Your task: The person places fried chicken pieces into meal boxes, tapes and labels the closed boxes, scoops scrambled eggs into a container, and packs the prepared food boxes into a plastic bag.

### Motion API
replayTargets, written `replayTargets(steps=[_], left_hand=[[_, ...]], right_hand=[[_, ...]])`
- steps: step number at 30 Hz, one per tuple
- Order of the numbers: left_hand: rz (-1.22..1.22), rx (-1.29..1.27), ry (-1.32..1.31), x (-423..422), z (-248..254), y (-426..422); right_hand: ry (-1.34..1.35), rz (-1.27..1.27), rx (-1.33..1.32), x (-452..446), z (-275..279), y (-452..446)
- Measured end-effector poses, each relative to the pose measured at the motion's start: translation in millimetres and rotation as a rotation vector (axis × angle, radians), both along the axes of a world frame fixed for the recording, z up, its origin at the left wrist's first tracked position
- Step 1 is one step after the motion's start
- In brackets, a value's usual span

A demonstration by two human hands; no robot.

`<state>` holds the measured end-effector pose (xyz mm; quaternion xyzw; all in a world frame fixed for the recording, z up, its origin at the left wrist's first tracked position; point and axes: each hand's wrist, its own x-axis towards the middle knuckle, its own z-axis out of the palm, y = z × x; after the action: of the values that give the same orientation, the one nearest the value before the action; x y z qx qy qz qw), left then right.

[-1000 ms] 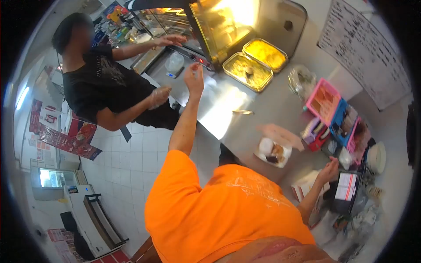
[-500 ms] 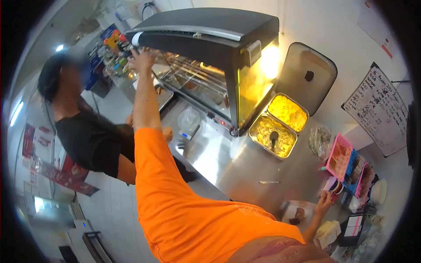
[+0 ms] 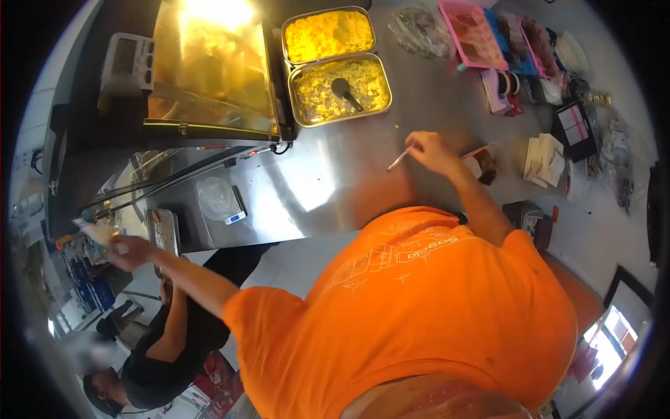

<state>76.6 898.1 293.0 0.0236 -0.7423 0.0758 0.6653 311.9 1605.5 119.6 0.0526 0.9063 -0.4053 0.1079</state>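
My right hand (image 3: 431,151) is over the steel counter with its fingers closed on a slim pen (image 3: 398,161), whose tip points toward the food warmer. My left hand (image 3: 134,253) reaches out by the front edge of the dark food warmer (image 3: 84,112); its fingers are blurred. Something whitish (image 3: 92,230) shows at those fingertips, too smeared to name. Near my right hand lies a brown item (image 3: 481,165) on the counter. Two metal trays of yellow food, a far tray (image 3: 324,35) and a near tray (image 3: 314,105), stand beside the warmer; a black spoon (image 3: 342,89) rests in the near one.
A small digital scale (image 3: 236,215) with a clear bag stands on the steel counter (image 3: 349,167). Pink (image 3: 474,35) and blue baskets, a tape dispenser (image 3: 497,91) and paper boxes (image 3: 543,159) are at the right. A co-worker in black (image 3: 150,370) stands at the lower left.
My view has turned down and to the right. My right hand has left the tape dispenser by the baskets and picked up the pen from the counter. The left arm stays stretched toward the warmer.
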Motion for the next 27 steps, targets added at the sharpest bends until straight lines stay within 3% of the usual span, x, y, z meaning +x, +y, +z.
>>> replayTargets(steps=[1, 3, 4, 6, 7, 8, 9, 10, 11, 15, 18, 21, 24, 27], left_hand=[[0.028, 0.007, -0.054, 37, -40, 37], [-0.583, 0.433, -0.558, 110, -134, 146], [-0.707, 0.229, -0.720, 138, -169, 202], [-0.604, 0.276, -1.297, 206, -317, 294], [-0.800, 0.156, -1.527, 242, -305, 352], [-0.852, 0.139, -1.592, 272, -327, 391], [-0.662, -0.119, -1.917, 283, -297, 432], [-0.918, 0.026, -1.556, 309, -303, 440], [-0.938, 0.027, -1.675, 323, -334, 452], [-1.069, 0.099, -1.500, 332, -317, 455], [-1.196, 0.807, -1.767, 330, -333, 432], [-1.162, 0.869, -1.727, 321, -375, 410], [-1.053, 0.712, -1.397, 320, -357, 408], [-0.575, 0.434, -1.528, 319, -311, 407]], right_hand=[[0.070, 0.043, 0.143, 13, -27, -5], [0.173, 0.134, 0.427, 30, -83, -20], [0.175, 0.128, 0.490, 35, -104, -25], [0.183, 0.134, 0.619, 42, -133, -26], [0.178, 0.163, 0.629, 45, -137, -23], [0.178, 0.193, 0.640, 48, -139, -17], [0.177, 0.220, 0.648, 52, -141, -14], [0.120, 0.206, 0.572, 55, -141, -10], [0.062, 0.191, 0.501, 59, -140, -3], [-0.119, 0.032, -0.064, 85, -122, 4], [-0.100, 0.051, -0.105, 98, -96, -14], [-0.098, 0.126, -0.149, 105, -86, -39], [-0.026, 0.248, -0.027, 109, -101, -57], [-0.079, 0.244, 0.056, 107, -111, -71]])
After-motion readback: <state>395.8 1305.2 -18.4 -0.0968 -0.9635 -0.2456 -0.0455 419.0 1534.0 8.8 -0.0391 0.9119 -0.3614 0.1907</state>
